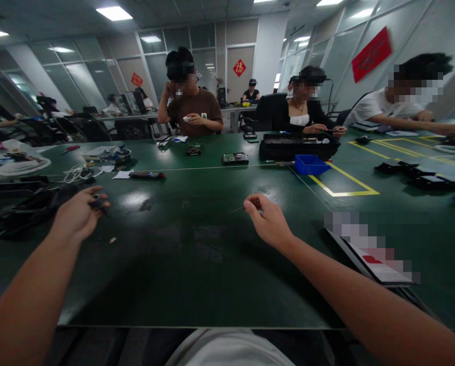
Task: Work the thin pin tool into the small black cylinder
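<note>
My left hand [77, 216] hovers over the left of the green table [196, 254], fingers closed on a small black part [97, 203]. My right hand [267, 221] is raised over the table's middle, pinching a thin tool with a reddish handle [246, 207] whose fine tip points left. The two hands are well apart, with bare tabletop between them.
Black housings [25, 211] lie at the left. A marker [147, 175], circuit boards [235, 158], a black tray [298, 146] and a blue bin [311, 164] sit farther back. A flat device [372, 262] lies right. Three people sit across the table.
</note>
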